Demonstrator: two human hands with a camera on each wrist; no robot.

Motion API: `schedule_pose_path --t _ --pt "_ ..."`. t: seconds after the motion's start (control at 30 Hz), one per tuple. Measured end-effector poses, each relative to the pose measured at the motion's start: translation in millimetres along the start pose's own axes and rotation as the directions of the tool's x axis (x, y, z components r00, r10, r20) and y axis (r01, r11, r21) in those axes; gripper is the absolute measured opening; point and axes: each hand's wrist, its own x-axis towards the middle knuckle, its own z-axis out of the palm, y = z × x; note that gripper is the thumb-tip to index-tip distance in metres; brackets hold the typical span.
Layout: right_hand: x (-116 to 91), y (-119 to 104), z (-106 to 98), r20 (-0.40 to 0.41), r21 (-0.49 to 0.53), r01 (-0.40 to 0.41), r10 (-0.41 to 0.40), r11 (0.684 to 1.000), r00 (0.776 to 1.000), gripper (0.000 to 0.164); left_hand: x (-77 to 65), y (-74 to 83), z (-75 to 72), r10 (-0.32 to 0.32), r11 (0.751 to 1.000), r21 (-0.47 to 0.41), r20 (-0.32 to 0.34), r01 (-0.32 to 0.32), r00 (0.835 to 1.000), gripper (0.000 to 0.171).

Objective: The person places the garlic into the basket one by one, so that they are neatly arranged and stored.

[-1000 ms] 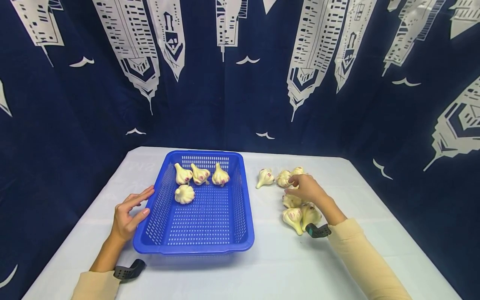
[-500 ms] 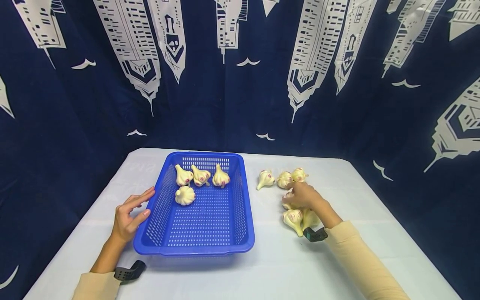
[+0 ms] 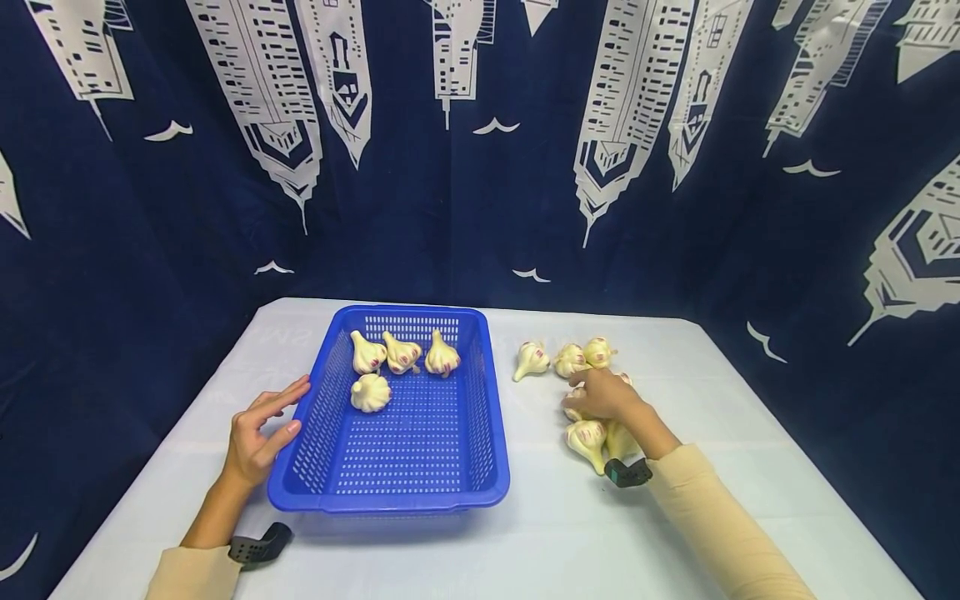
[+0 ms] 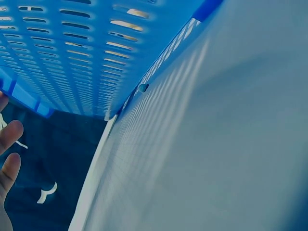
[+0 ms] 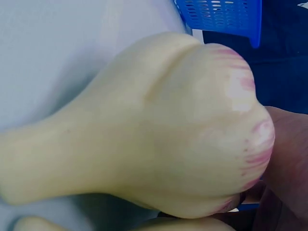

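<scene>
The right hand is curling down over a garlic bulb in the cluster beneath it, a light, firm, smooth-skinned thing probably best pinched round its fat belly, while the left hand is resting open-fingered against the blue basket.

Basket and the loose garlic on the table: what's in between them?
Nothing: the head view shows bare white table between the blue basket and the garlic pile.
</scene>
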Motion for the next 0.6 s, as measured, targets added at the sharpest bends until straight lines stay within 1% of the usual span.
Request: schedule_pose_path --t 0.1,0.2,0.27,0.37,0.6 --pt "0.7 -0.4 -0.3 0.006 -0.004 0.014 -0.014 1.0 1.0 0.042 0.6 0.1 -0.1 0.001 1.0 -0.001 0.001 -0.001 1.0 0.048" --pt "0.5 -0.7 -1.4 -0.006 -0.013 -0.006 0.006 1.0 1.0 0.04 0.6 0.2 0.2 0.0 1.0 -0.001 0.0 0.0 1.0 0.048" --pt "0.6 -0.6 -2.6 -0.029 -0.018 -0.021 0.02 1.0 0.999 0.038 0.6 0.4 0.2 0.001 1.0 -0.001 0.0 -0.001 1.0 0.048" --pt "1.7 -1.0 -5.6 -0.067 -0.003 -0.022 0.022 1.0 0.998 0.035 0.1 0.4 0.0 -0.005 1.0 0.005 0.0 0.005 1.0 0.048" --pt "3.5 -3.9 -10.3 -0.17 0.054 0.025 -0.016 0.998 0.985 0.032 -0.6 0.2 0.1 -0.008 1.0 0.01 -0.004 0.008 1.0 0.047"
